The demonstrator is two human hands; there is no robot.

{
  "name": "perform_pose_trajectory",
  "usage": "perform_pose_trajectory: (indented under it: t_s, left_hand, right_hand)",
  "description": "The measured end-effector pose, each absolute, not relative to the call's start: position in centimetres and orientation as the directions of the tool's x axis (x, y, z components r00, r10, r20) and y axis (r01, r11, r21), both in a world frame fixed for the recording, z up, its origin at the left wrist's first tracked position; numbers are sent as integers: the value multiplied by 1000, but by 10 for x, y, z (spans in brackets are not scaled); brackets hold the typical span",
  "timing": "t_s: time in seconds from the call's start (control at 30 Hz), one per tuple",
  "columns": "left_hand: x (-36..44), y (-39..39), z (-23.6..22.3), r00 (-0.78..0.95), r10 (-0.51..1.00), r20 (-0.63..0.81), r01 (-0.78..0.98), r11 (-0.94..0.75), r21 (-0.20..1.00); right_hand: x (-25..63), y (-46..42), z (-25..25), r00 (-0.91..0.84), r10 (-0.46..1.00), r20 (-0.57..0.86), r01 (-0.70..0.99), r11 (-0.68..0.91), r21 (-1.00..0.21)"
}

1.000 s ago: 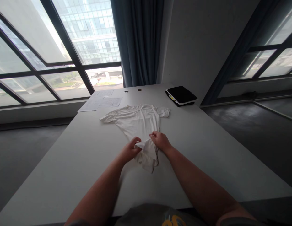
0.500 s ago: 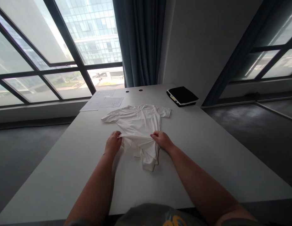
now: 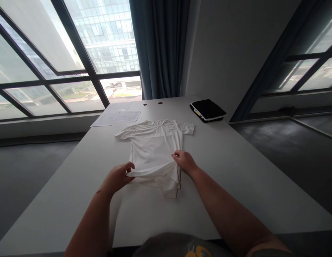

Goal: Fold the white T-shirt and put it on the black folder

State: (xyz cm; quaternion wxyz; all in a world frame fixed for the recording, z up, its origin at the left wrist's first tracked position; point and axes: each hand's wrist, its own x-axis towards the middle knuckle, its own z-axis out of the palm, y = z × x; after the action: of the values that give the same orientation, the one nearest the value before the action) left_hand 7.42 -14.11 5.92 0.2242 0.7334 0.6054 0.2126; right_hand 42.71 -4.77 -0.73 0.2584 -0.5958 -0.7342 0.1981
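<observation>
A white T-shirt (image 3: 155,146) lies on the white table (image 3: 222,192), its collar and sleeves toward the far end. At its lower left corner my left hand (image 3: 120,175) pinches the edge of the cloth between thumb and fingers. My right hand (image 3: 184,160) is closed on the right side of the shirt, a little above the hem. Between the hands the upper layer is lifted slightly in folds. A flap of the lower part hangs loosely toward me on the tabletop, with its right corner creased.
Sheets of paper (image 3: 125,116) lie at the table's far left. A black folder-like item (image 3: 208,109) with papers in it rests at the far right. Two round holes are near the back edge. A blue curtain (image 3: 160,50) and windows stand beyond.
My left hand has moved toward me and to the left, drawing the shirt's left hem with it, so the front is spread wider and flatter. My right hand has hardly moved.
</observation>
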Motion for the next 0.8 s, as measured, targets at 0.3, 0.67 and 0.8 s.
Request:
perform_pose_trajectory:
  t_s: [0.3,0.67,0.8]
  left_hand:
    - [40,-179,54,250,964,-88,926,-212,311]
    - [26,-210,30,-139,990,-39,931,144,335]
    - [15,-208,24,-423,906,21,590,258,765]
  right_hand:
    - [414,-59,5,-142,976,165,878,201,-434]
    - [416,-149,-1,-370,900,231,864,425,-272]
    - [445,-141,-1,-271,940,207,904,322,-280]
